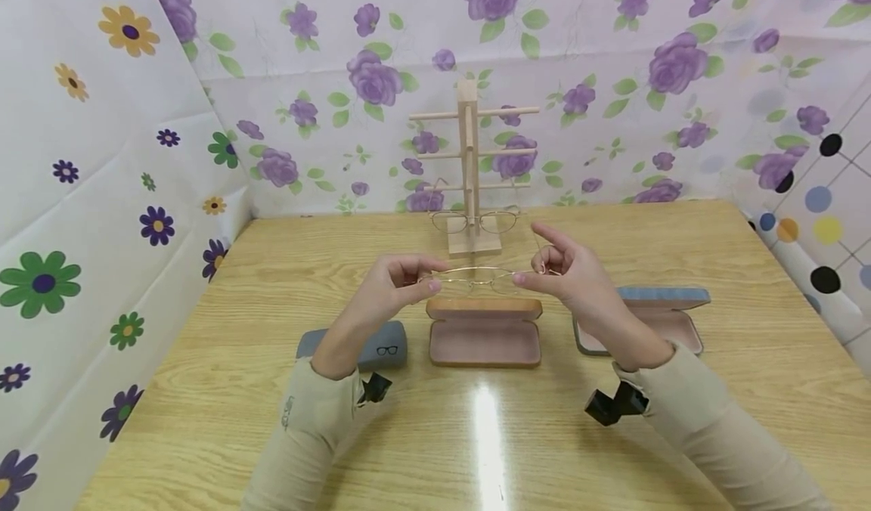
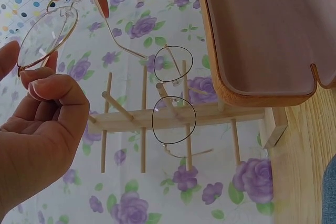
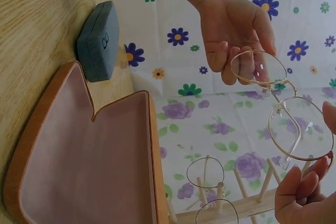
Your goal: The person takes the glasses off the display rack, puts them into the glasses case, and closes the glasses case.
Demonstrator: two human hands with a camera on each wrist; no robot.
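Note:
Gold wire-rimmed eyeglasses point(image 1: 476, 268) are held up between both hands, above the open orange case. My left hand point(image 1: 400, 280) pinches them at the left end of the frame, thumb in front. At the opposite end, my right hand point(image 1: 570, 270) pinches the frame near the hinge, its index finger pointing up. The clear lenses point(image 3: 302, 127) show well in the right wrist view. Below lies an orange glasses case point(image 1: 485, 345), lid up, its pink inside bare. Behind it a wooden display stand point(image 1: 468, 148) carries a second, thin dark-rimmed pair of eyeglasses point(image 2: 174, 120) on a low peg.
A closed grey-blue glasses case point(image 1: 388, 345) lies by the left forearm, partly hidden. Under the right wrist, a blue case point(image 1: 663, 297) stands open, also partly covered. Flowered cloth point(image 1: 306, 103) hangs behind and left of the wooden table point(image 1: 224, 390).

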